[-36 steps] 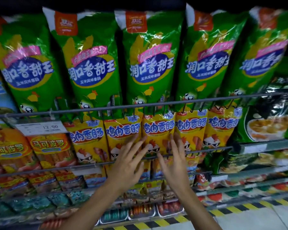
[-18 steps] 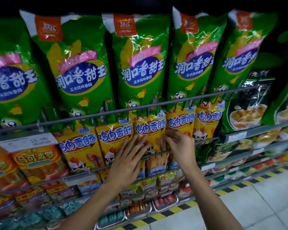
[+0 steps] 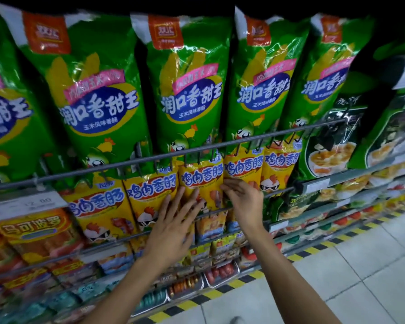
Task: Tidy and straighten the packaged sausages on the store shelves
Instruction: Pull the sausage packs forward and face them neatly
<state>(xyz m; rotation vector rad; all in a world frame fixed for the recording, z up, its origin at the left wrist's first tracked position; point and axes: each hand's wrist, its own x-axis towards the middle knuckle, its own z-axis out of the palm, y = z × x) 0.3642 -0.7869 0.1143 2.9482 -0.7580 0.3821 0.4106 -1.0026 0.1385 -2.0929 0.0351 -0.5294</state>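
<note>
- On the middle shelf, the left hand (image 3: 173,228) lay flat with fingers straight and spread against the front of a yellow sausage pack (image 3: 200,183), its fingertips reaching up over the pack's lower half.
- The right hand (image 3: 243,199) sat just beside it, fingers bent and tucked at the seam between that pack and the next yellow pack (image 3: 242,167); whether it actually pinched an edge could not be told.
- The yellow packs stood in a row behind a wire rail (image 3: 150,160), below the tall green sausage bags (image 3: 98,94) on the shelf above.
- The palms and thumbs were hidden from the camera, as was the lower part of the pressed pack.
- The price tag (image 3: 26,204) at the left was blurred, and the lower shelves' small packs (image 3: 185,284) were too small to make out.
</note>
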